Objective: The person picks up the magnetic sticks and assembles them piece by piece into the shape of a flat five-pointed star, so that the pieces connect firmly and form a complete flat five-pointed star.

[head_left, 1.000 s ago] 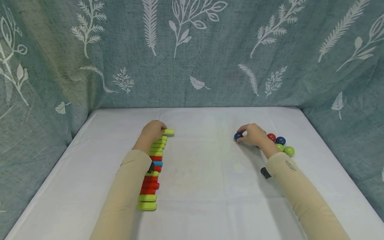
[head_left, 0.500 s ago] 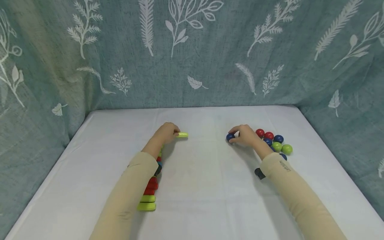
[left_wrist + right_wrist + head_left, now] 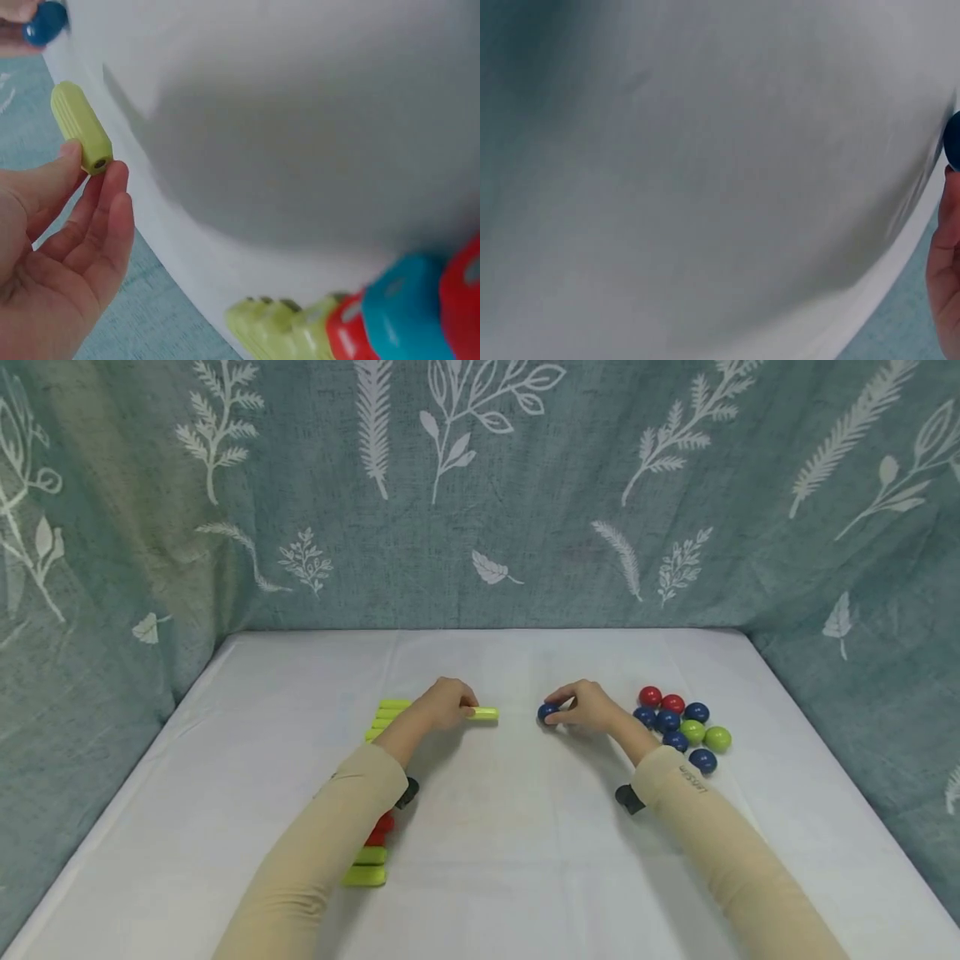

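Your left hand (image 3: 445, 703) pinches a lime stick (image 3: 484, 714) by one end, your right hand (image 3: 589, 707) a blue ball (image 3: 547, 712), both between your hands, apart. That end grip could let the stick tilt; uneven pressure could roll the ball loose.

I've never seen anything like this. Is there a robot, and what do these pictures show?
No robot shows here: these are the bare left hand and right hand of a person in beige sleeves. The wide picture comes from a camera worn on the head; the two others come from one on each wrist. The left hand pinches a yellow-green rod, the right hand a blue ball. On the white cloth, on the person's left, lies a row of rods, yellow-green and red; the left wrist view also shows a blue rod in it. To the right sit loose balls: red, blue and green. The right wrist view catches just part of its hand and ball.
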The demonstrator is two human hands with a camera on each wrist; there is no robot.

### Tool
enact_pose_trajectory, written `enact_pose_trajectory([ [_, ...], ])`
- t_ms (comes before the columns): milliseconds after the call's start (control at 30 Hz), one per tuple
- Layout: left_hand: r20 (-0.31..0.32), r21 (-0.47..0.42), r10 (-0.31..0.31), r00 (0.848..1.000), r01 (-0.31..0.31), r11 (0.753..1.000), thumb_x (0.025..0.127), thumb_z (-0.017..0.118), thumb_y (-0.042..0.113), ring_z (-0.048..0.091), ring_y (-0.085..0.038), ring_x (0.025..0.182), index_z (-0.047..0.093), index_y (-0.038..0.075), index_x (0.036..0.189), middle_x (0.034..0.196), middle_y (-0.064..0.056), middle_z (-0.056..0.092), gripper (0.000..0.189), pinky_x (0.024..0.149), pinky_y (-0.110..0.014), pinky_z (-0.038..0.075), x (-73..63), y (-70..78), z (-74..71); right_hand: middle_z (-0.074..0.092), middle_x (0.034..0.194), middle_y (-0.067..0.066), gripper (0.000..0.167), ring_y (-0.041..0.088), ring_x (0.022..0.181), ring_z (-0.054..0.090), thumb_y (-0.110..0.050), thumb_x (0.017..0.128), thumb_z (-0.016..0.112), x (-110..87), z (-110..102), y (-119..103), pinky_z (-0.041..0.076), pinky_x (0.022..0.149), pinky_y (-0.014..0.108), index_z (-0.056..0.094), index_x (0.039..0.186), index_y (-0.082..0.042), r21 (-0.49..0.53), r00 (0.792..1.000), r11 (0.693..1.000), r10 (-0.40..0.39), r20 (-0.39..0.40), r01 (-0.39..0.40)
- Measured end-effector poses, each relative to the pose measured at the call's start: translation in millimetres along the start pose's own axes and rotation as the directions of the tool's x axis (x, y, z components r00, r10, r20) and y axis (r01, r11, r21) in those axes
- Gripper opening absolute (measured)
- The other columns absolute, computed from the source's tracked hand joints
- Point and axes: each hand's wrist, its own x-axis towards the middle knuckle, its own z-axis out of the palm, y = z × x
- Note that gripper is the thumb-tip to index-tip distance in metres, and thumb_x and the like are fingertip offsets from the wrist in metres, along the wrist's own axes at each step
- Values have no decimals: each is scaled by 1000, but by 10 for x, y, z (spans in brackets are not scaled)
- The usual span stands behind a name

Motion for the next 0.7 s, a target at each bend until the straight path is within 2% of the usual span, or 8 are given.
enact_pose_trajectory([
  [233, 8, -23, -6, 1000, 7, 1000, 90, 57, 8, 57, -22, 95, 67, -1, 103, 101, -11, 64, 18, 83, -33, 46, 38, 115, 92, 63, 109, 16, 37, 15, 71, 61, -14, 83, 68, 58, 101, -83, 48, 57, 25, 61, 115, 2, 89, 999, 995, 35, 24, -37],
  [467, 9, 3, -20, 1000, 20, 1000, 90, 57, 9, 57, -21, 92, 67, 0, 103, 99, -10, 64, 18, 81, -31, 46, 97, 167, 157, 63, 110, 16, 36, 15, 71, 60, -14, 83, 68, 106, 146, -156, 47, 57, 24, 61, 115, 1, 108, 999, 993, 42, 31, -45],
  [700, -2, -14, -37, 999, 37, 999, 91, 56, 8, 57, -20, 89, 66, -1, 102, 96, -11, 64, 17, 81, -31, 46, 116, 200, 208, 62, 112, 14, 36, 17, 81, 61, -15, 83, 68, 145, 179, -197, 48, 61, 23, 62, 115, 0, 84, 998, 995, 43, 51, -47],
])
